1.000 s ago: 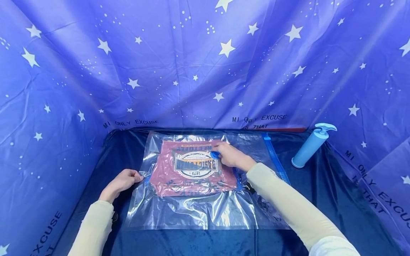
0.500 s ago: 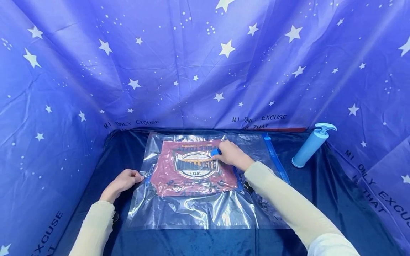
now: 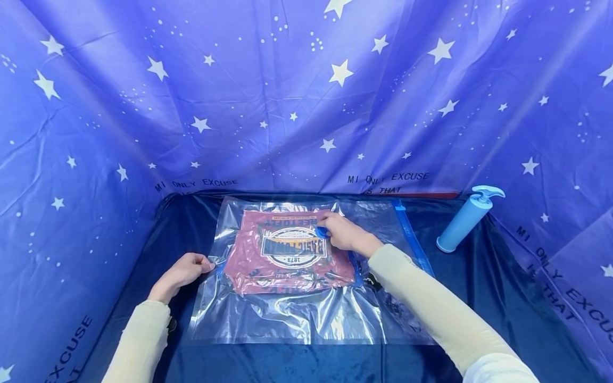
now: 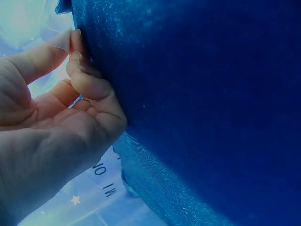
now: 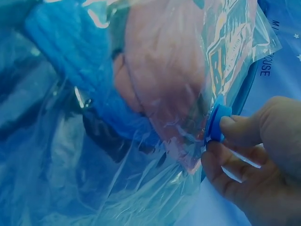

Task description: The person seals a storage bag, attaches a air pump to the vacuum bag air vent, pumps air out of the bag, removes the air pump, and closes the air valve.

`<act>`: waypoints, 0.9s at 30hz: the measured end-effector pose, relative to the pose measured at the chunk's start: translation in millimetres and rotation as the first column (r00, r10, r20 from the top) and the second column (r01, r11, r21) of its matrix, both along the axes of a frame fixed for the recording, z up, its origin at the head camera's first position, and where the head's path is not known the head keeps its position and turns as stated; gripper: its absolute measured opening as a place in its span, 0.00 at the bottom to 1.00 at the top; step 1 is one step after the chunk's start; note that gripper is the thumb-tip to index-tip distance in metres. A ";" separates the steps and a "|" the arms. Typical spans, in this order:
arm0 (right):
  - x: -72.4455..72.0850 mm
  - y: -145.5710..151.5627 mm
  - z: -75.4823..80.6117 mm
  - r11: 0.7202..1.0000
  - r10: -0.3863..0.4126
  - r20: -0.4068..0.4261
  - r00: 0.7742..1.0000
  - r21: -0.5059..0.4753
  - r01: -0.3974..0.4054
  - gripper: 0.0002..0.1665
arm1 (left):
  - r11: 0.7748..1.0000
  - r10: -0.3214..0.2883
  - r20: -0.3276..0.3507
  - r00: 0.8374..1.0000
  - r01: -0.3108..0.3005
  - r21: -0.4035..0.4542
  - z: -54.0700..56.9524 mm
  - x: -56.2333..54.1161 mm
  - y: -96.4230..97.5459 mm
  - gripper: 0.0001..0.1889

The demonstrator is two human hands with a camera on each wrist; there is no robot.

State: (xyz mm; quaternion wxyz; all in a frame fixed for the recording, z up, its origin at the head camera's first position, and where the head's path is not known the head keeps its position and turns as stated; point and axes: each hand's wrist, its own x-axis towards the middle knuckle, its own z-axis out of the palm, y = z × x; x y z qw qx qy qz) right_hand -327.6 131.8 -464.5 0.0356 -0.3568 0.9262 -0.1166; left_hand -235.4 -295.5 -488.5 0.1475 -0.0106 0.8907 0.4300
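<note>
A clear plastic vacuum storage bag (image 3: pixel 282 322) lies flat, with a folded dusty-pink printed garment (image 3: pixel 245 255) inside. Blue fabric (image 5: pixel 61 40) shows beside the pink through the film in the right wrist view. At the bag's left edge my left hand (image 3: pixel 184 270) pinches the film between thumb and fingertips, also seen in the left wrist view. My right hand (image 3: pixel 346 233) grips the round blue valve cap (image 5: pixel 220 121) on the bag's upper face, thumb on one side and fingers curled on the other. The cap sits over the garment's right part.
To the right a light-blue hand pump (image 3: pixel 462 222) with a T-shaped handle stands upright, leaning a little in the head view. A blue zip strip (image 3: pixel 412 234) runs along the bag's right edge. Dark blue cloth (image 3: pixel 287 364) covers the table, and a starry curtain (image 3: pixel 268 80) surrounds it.
My right hand has turned at the blue valve cap, one way and then back to about its earlier pose. My left hand keeps its pinch; bag and pump stay put.
</note>
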 end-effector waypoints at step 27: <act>-1.6 -1.7 -3.6 0.999 -0.041 -0.032 0.999 0.020 0.041 0.11 | 1.000 -0.008 0.002 1.000 0.008 -0.001 0.4 1.4 -0.2 0.17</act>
